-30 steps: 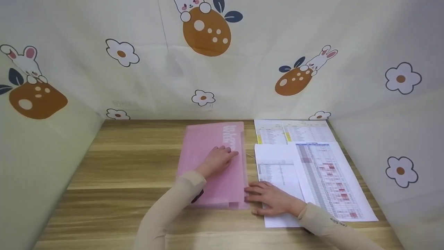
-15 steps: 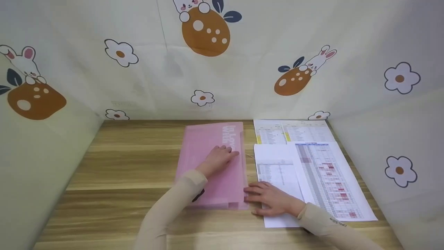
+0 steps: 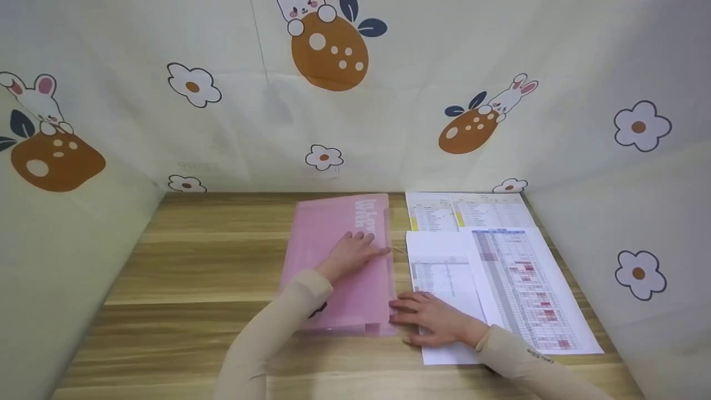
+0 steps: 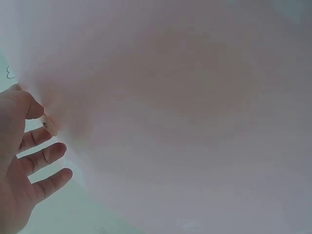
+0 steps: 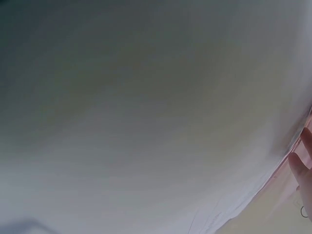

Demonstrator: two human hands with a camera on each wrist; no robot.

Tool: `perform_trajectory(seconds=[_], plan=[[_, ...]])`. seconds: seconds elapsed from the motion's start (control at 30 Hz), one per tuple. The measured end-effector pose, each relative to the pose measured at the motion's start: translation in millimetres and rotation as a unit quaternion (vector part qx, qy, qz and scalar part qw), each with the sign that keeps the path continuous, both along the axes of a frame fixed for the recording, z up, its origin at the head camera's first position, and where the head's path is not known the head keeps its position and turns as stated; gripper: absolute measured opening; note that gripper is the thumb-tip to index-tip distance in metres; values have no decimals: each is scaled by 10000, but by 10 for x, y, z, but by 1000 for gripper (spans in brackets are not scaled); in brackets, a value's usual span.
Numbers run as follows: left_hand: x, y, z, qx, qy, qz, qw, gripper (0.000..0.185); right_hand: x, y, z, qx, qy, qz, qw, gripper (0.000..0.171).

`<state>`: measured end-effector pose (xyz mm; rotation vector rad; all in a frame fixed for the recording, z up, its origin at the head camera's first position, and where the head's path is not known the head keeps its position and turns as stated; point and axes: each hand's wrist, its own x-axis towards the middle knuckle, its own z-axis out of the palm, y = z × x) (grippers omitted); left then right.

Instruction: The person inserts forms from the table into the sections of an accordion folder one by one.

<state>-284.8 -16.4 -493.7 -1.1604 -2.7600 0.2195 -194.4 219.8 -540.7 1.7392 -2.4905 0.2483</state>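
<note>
The pale curtain (image 3: 233, 128) is the biggest thing around me, spanning the top of the frame and both sides, printed with rabbits on brown fruit and white flowers. Below it the wooden table (image 3: 194, 261) runs across to the lower edge of the frame. A pink folder (image 3: 311, 228) lies flat just right of the table's middle, see-through, its white lettering near the upper right corner. On the right of the frame lie the sheets (image 3: 536, 300), printed with tables: two at the back by the curtain, two in front overlapping their near edges. My beige sleeves (image 3: 253, 339) come in from the lower edge.

My left hand (image 3: 354, 257) rests on the folder at the frame's centre, fingers loosely spread, thumb toward the folder's right edge. My right hand (image 3: 441, 321), lower right of centre, is spread wide over the front left sheet, fingertips at the folder's right edge; it grips nothing. At the left of the left-wrist view, a small tan button (image 4: 48, 126) shows by my left thumb; I cannot tell whether I press it. A thin cord (image 3: 399, 250) runs from the folder's right edge toward the sheets.
</note>
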Motion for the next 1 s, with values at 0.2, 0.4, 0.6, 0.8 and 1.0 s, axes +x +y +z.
perform_trajectory(seconds=[0.2,0.4,0.6,0.8,1.0], plan=[[-12,14,35,-33,-106,94,9999,43,0,1,-5,-103,119,82,9998,46],[-31,40,62,182,-649,397,9969,37,4,-1,-7,-68,12,37,10000,46],[-42,76,62,164,-1027,695,9921,60,5,-2,-7,-85,26,42,10000,47],[-37,111,54,185,-1027,843,9910,76,3,1,-6,-89,40,47,9999,47],[-27,136,21,264,-1012,955,9899,85,8,-2,-12,-47,9,11,10000,47]])
